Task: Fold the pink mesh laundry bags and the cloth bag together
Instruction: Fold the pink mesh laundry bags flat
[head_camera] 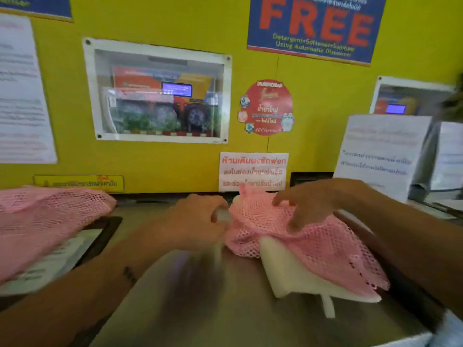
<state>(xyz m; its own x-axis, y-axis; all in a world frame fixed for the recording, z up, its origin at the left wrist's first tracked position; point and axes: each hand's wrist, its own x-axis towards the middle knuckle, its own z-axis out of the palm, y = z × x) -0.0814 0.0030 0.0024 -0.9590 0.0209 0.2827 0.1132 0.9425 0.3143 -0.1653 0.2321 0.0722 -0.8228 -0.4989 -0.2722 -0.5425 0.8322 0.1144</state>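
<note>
A pink mesh laundry bag [323, 249] lies crumpled on top of a white cloth bag [295, 276] on the steel counter, right of centre. My right hand [308, 206] rests on the top of that mesh bag with fingers spread. My left hand [198, 219] is at the mesh bag's left edge, fingers pinched on a pale bit of the cloth bag; the hand is blurred. A second pink mesh bag [42, 221] lies spread at the far left, apart from both hands.
The steel counter [190, 296] runs up to a yellow wall panel [175, 161] with notices and a windowed display. A dark tablet-like sheet holder [82, 246] lies under the left mesh bag. A standing paper sign [380, 151] sits at the back right.
</note>
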